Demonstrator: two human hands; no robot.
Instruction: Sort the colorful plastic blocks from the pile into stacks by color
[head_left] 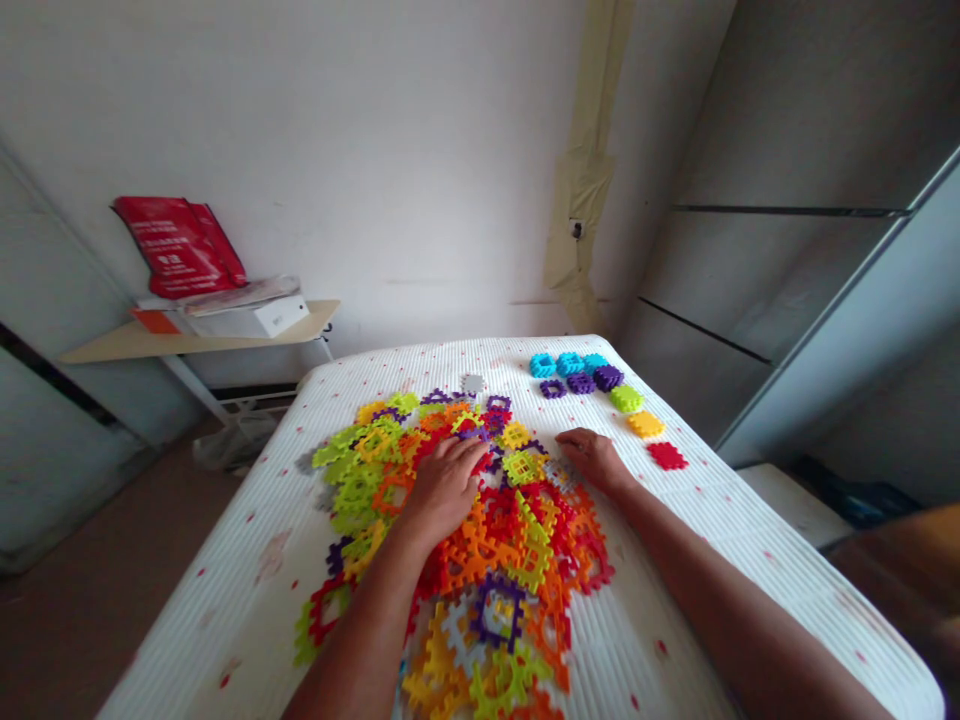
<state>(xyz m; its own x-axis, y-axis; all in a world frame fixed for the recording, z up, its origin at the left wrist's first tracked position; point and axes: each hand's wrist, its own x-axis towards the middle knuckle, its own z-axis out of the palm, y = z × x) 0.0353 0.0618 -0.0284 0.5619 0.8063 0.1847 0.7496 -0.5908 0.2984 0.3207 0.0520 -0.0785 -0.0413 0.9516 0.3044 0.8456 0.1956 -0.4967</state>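
A big heap of flat plastic interlocking tiles (480,540), in green, orange, red, yellow and purple, covers the middle of a white bedsheet (675,600). My left hand (444,487) rests palm down on the heap, fingers stretched over orange and purple tiles. My right hand (592,456) lies at the heap's right edge, fingers curled down onto tiles; what they pinch is hidden. Sorted small stacks lie at the far right: blue tiles (568,363), purple tiles (583,382), a green stack (626,398), a yellow stack (646,424), a red stack (667,456).
A single grey tile (472,383) lies beyond the heap. A wooden shelf (195,340) at the left wall carries a white box (247,316) and a red bag (182,246). Grey cabinet panels (825,260) stand on the right. Brown floor (90,590) is on the left.
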